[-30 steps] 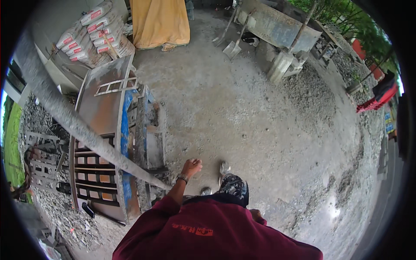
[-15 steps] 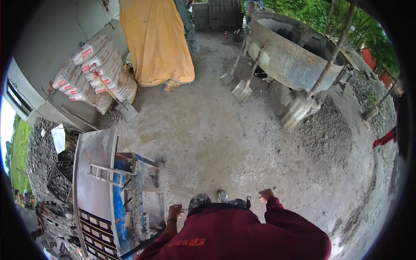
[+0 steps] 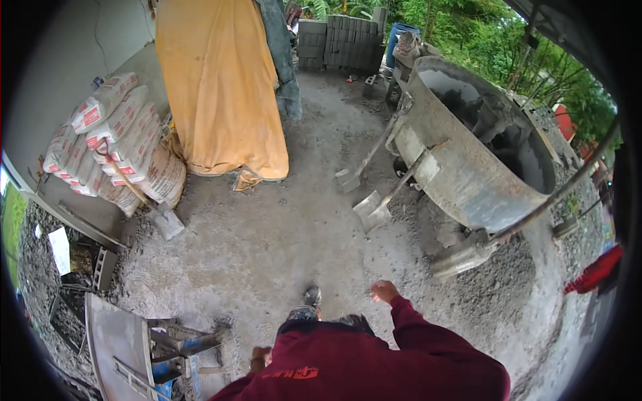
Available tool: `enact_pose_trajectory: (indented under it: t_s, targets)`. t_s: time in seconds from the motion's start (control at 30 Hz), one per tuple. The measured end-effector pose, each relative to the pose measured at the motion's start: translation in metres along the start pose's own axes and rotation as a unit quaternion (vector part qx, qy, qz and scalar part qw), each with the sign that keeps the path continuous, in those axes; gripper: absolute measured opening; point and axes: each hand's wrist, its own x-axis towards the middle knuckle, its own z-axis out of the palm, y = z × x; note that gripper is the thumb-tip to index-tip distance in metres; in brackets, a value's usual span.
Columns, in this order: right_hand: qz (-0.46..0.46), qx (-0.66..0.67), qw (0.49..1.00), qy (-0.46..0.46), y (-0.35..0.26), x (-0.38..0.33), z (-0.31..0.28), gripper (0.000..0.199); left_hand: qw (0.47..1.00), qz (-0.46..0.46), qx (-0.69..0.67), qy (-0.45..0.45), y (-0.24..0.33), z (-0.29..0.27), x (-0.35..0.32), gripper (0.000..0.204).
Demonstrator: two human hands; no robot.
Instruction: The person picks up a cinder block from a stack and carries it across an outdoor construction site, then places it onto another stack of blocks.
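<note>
My right hand (image 3: 384, 291) hangs over the bare ground ahead of my body, its fingers loosely bent and nothing in them. Lower and to the left, my left hand (image 3: 261, 357) is partly covered by my dark red sleeve; its visible fingers look loose and hold nothing I can see. A blue and grey metal machine (image 3: 164, 367) stands nearest the left hand, apart from it. Ahead on the right, a shovel (image 3: 374, 208) leans on a large round metal mixing drum (image 3: 468, 170), with a second shovel (image 3: 349, 179) beside it. Neither hand touches them.
Stacked cement bags (image 3: 110, 150) stand by the left wall, with another shovel (image 3: 164, 220) leaning there. An orange tarpaulin (image 3: 221, 93) drapes beside them. Grey blocks (image 3: 351, 41) are piled at the back. A gravel heap (image 3: 495, 284) lies below the drum; a red checked sleeve (image 3: 595, 271) shows far right.
I have moved forward: the drum, shovels and tarpaulin appear larger and lower, and the blue machine has slid down toward the lower left. My right hand has swung inward. Both hands stay empty.
</note>
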Motion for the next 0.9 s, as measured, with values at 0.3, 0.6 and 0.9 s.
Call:
enact_pose_trajectory:
  t_s: [0.3, 0.6, 0.9]
  targets:
    - [0.057, -0.287, 0.944, -0.154, 0.053, 0.081, -0.062, 0.034, 0.906, -0.009, -0.346, 0.244, -0.008, -0.417, 0.388, 0.024]
    - [0.169, -0.124, 0.974, -0.09, -0.111, 0.393, -0.173, 0.027, 0.955, -0.05, -0.291, 0.019, 0.005, -0.568, 0.574, 0.022]
    - [-0.069, -0.218, 0.973, 0.024, -0.376, 0.779, -0.371, 0.02, 0.83, -0.051, -0.501, 0.239, 0.113, -0.828, 0.71, 0.034]
